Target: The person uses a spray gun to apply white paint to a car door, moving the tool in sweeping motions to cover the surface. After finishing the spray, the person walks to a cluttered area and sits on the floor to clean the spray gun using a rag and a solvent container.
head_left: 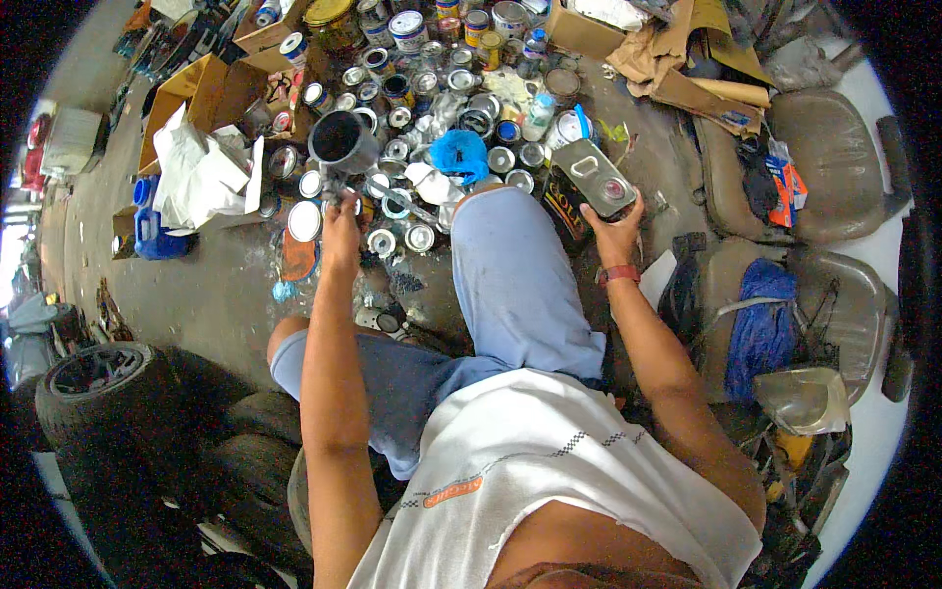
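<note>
My left hand (341, 234) is closed round the metal part below a wide, open grey cup (343, 143); together they look like a paint spray gun. The cup's inside is dark, and its contents cannot be made out. On the right, my right hand (616, 228) grips a rectangular metal can (597, 179), black-sided with a grey top, a strap handle and a round cap. The can tilts beside my right knee, apart from the cup. Between the hands lie a crumpled blue cloth or bag (459, 154) and a flat stick (402, 199).
Many small paint tins (420, 238) crowd the floor ahead. To the left stand a cardboard box (184, 110), white paper (201, 167) and a blue jug (155, 224). Tyres (98, 383) lie at lower left. Worn seats (819, 157) line the right, one bearing a blue bundle (762, 329).
</note>
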